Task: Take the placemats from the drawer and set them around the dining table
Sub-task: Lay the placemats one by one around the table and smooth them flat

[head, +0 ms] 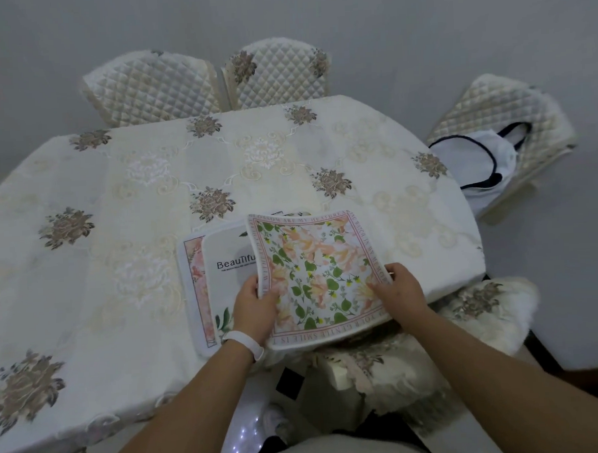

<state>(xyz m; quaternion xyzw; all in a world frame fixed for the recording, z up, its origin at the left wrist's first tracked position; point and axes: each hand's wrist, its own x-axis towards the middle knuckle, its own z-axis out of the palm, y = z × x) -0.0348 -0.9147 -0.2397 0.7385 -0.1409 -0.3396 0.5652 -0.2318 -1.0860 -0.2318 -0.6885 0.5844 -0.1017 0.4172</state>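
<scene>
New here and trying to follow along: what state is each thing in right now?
floral placemat: raised off the others, bowed, held by both hands
left hand: fingers gripping its left edge
right hand: fingers gripping its right edge
Beautiful placemat: flat on the table, partly covered
pink-edged placemat: flat, beneath the Beautiful placemat
white bag: lying on the right chair
far chairs: pushed up to the table

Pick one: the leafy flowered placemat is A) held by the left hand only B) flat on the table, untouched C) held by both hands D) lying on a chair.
C: the left hand and right hand each grip a near edge of the placemat, which bends above the other placemats on the table.
</scene>
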